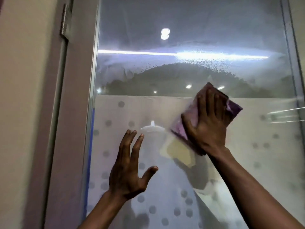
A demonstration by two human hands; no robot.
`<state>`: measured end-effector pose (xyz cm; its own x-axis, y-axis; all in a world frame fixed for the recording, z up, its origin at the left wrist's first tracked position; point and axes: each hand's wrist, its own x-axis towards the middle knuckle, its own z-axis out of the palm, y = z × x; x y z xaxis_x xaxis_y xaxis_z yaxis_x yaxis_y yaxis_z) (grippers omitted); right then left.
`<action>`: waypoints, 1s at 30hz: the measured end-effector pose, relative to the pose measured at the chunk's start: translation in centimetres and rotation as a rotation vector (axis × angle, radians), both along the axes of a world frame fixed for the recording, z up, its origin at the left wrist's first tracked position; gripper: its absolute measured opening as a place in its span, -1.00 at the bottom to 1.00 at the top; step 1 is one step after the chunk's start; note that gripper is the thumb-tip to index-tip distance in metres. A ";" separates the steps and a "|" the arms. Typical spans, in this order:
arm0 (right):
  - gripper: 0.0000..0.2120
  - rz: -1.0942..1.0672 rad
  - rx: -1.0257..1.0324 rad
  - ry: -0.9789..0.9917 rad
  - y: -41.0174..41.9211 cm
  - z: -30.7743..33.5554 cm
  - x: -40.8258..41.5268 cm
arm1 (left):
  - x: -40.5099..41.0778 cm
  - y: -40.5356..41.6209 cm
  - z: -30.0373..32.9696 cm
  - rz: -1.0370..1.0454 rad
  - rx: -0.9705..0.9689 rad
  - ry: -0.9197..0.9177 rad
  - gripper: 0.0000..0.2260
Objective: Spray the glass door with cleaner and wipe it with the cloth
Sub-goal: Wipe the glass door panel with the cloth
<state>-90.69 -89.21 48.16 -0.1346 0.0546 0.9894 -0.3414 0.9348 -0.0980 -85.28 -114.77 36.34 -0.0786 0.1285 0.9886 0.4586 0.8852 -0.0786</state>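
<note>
— Grip first: what is each hand doing?

— Right hand (208,124) is spread flat over a purple cloth (234,108), pressing it against the glass door (181,47). Its fingers point up and the cloth shows past them at the upper right and under the palm at the lower left. That hand's grip is pinning the cloth to the pane more than clenching it.

— And the other one?

— Left hand (130,169) is released, fingers splayed, thumb out to the right, holding nothing. It is raised before the glass, lower and to the left of the cloth; I cannot tell whether the fingertips touch the pane.

— Where on the door is the cloth?

— Right of centre, just at the upper edge of the frosted band (272,156) with grey dots. Above it, the clear glass carries a misted, speckled arc of wet film (194,61), with bright ceiling lights reflected in it.

— Anything at the side?

— On the left, a metal hinge (65,20) sits on the door frame (69,113), beside a pale wall (24,96). The cloth's edges are blurred.
</note>
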 end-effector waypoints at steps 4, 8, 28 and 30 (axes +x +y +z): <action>-0.13 0.047 -0.252 -0.045 -6.8 4.2 1.3 | 0.6 -0.3 0.2 -0.137 -0.012 -0.022 -0.15; -0.14 0.220 0.211 0.032 -15.3 3.2 3.5 | 1.7 -0.8 0.8 -0.186 0.084 0.041 -0.19; -0.13 0.094 0.156 -0.067 -3.7 -23.3 1.0 | 0.6 -0.5 -6.1 0.099 -0.063 -0.028 -0.25; -0.12 0.029 0.095 -0.077 0.2 -22.5 0.4 | 0.0 -0.4 -6.5 0.140 -0.074 -0.006 -0.26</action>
<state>-90.30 -88.98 25.68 -0.2104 -0.0440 0.9766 -0.3633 0.9310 -0.0363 -85.28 -115.21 29.84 -0.1066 0.1885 0.9763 0.3317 0.9324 -0.1438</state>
